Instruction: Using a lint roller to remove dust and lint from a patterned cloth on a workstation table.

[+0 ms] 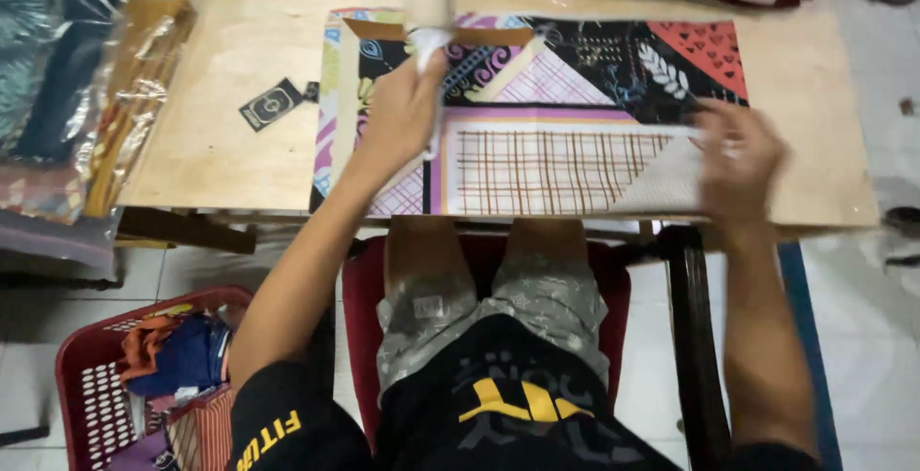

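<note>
The patterned cloth (546, 116) lies flat across the centre of the wooden surface (220, 126), folded lengthwise. The left hand (402, 112), grip clamped on a white strip (428, 49), pins it upper-centre; the right hand (733, 160), blurred at the right edge, grip unclear, seemingly steadies the cloth.

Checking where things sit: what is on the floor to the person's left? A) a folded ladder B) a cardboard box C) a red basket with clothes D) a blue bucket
C: a red basket holding clothes stands on the floor below the left hand.
</note>
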